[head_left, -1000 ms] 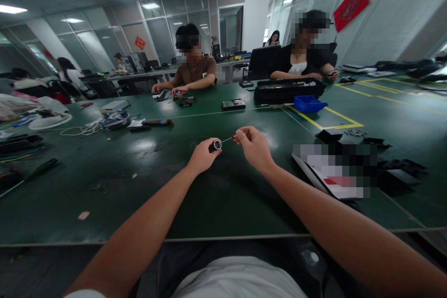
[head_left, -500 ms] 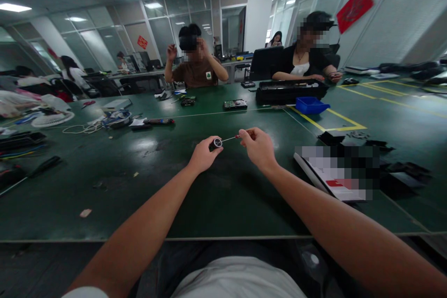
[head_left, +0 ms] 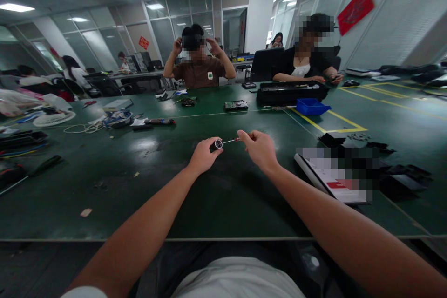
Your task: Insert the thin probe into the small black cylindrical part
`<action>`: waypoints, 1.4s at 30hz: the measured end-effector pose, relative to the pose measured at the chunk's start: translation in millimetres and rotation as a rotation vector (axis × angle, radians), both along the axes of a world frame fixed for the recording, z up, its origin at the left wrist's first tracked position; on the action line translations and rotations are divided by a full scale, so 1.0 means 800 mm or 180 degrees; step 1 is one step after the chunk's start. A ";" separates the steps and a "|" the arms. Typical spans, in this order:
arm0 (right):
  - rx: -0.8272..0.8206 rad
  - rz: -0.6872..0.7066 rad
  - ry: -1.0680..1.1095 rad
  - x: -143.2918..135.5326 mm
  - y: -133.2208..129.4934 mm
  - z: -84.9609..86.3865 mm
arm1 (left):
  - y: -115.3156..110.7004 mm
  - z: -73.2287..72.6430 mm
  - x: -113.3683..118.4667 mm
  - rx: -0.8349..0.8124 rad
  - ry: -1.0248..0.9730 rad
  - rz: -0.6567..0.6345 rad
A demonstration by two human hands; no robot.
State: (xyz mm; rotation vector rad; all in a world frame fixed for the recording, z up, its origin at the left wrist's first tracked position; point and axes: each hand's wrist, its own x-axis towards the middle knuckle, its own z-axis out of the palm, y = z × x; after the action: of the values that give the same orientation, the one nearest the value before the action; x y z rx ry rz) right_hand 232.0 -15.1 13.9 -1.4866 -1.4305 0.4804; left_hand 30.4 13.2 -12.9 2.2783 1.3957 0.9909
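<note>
My left hand (head_left: 204, 155) is closed around a small black cylindrical part (head_left: 218, 144), whose round, silver-rimmed end faces right. My right hand (head_left: 259, 148) grips the red handle of a thin screwdriver (head_left: 231, 140) between thumb and fingers. The screwdriver's shaft points left, and its tip meets the round end of the part; whether it sits in a screw is too small to tell. Both hands are held above the green table (head_left: 223, 205), near its middle.
To the right lie a white box (head_left: 321, 177) and black plastic pieces (head_left: 407, 179). Farther back are a blue tray (head_left: 312, 107), a long black casing (head_left: 291, 94) and a circuit board (head_left: 236, 105). Cables (head_left: 118, 119) and tools lie left. Two people sit across the table.
Both hands keep nearly the same place and grip, with the fingers of my right hand slightly shifted on the screwdriver. The person opposite has moved their hands at their headgear.
</note>
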 end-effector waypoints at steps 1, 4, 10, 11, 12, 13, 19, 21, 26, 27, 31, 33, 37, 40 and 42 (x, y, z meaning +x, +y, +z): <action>0.0011 -0.0001 -0.0056 0.000 0.000 0.000 | 0.001 -0.001 -0.001 0.0053 0.0064 -0.0001; 0.0141 0.0170 -0.0127 -0.002 -0.001 -0.001 | 0.004 -0.005 -0.003 0.0161 0.0213 -0.0005; 0.0110 0.0696 0.0164 -0.003 0.000 -0.003 | 0.006 -0.008 -0.005 0.0250 0.0340 -0.0021; 0.0048 0.0684 0.0169 -0.002 0.001 -0.003 | 0.005 -0.008 -0.005 0.0254 0.0355 -0.0029; 0.0009 0.0645 0.0142 -0.001 0.002 -0.004 | 0.005 -0.007 -0.004 0.0258 0.0363 -0.0038; -0.0003 0.0589 0.0096 -0.001 0.004 -0.006 | 0.004 -0.007 -0.004 0.0258 0.0365 -0.0045; 0.0205 0.0670 0.0174 -0.002 0.009 -0.017 | 0.003 -0.006 -0.003 0.0168 0.0374 -0.0103; 0.0202 0.0791 0.0293 -0.003 0.008 -0.018 | 0.003 -0.006 -0.004 0.0170 0.0355 -0.0082; 0.0125 0.0675 0.0170 -0.001 0.008 -0.017 | 0.002 -0.004 -0.004 0.0152 0.0316 -0.0072; 0.0158 0.0643 0.0191 -0.001 0.009 -0.018 | 0.002 -0.004 -0.004 0.0143 0.0316 -0.0080; 0.0300 0.0643 0.0711 -0.007 0.010 -0.021 | 0.000 -0.001 -0.002 0.0086 0.0253 -0.0060; 0.0306 0.0720 0.1121 -0.011 0.011 -0.020 | -0.001 0.001 -0.001 0.0050 0.0193 0.0020; -0.0111 0.0747 0.2411 -0.014 0.012 -0.014 | -0.004 0.007 -0.001 0.0252 0.0219 -0.0050; -0.0796 0.0616 0.3248 -0.010 0.013 -0.009 | -0.003 0.010 -0.003 0.0345 0.0376 -0.0112; -0.0823 0.0514 0.3294 -0.008 0.013 -0.008 | -0.002 0.011 -0.005 0.0233 0.0481 -0.0082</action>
State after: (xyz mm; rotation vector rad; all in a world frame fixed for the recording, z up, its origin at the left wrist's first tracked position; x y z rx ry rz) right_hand 225.9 -4.6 7.4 -1.0179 -0.6594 1.3365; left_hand 26.4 11.8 -4.5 2.4638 1.4058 0.8922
